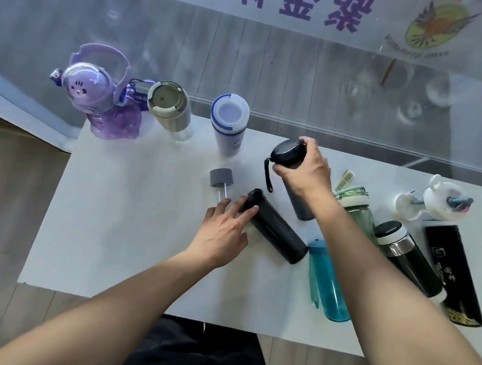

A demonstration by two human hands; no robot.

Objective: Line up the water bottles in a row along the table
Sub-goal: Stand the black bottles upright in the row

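On the white table (122, 231), three bottles stand along the far edge: a purple cartoon bottle (103, 98), a grey-lidded clear bottle (170, 109) and a blue-and-white bottle (229, 123). My right hand (306, 169) is shut on the lid end of a dark grey bottle with a strap (289, 153), held upright. My left hand (225, 227) rests its fingers on the cap end of a black bottle (276, 227) lying on its side. A clear bottle with a grey cap (220, 178) stands between the hands and the row.
At the right lie or lean a green bottle (358, 207), a teal bottle (327, 282), a black-and-steel flask (403, 250), a black printed flask (453, 271) and a white-lidded bottle (438, 199). A glass wall runs behind the table.
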